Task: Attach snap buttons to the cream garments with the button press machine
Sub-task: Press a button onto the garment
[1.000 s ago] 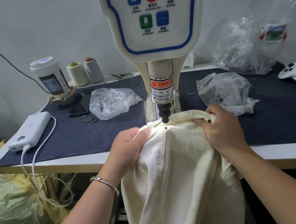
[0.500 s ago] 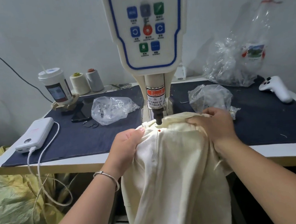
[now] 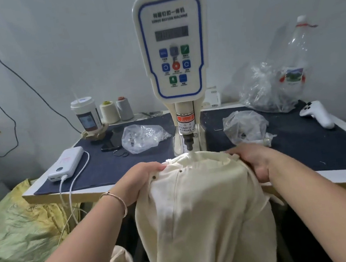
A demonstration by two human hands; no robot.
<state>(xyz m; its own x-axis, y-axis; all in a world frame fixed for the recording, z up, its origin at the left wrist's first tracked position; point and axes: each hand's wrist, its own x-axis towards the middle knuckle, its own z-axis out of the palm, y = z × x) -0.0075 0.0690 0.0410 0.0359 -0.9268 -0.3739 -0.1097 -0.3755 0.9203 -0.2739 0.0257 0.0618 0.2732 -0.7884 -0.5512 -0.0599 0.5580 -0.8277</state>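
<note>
Left hand (image 3: 140,180) and right hand (image 3: 254,160) grip cream garment (image 3: 198,193) under press head (image 3: 188,144) (fingers near): pinch risk, misplaced snap if cloth slips.

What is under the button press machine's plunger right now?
The top edge of the cream garment lies bunched just below the dark metal plunger tip. The lower die and table edge beneath the fabric are covered, so not visible.

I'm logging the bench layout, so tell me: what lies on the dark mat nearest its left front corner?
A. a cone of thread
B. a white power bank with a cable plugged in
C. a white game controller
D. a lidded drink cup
B: the white power bank lies by the left front corner of the dark mat, with its white cable plugged in.
</note>
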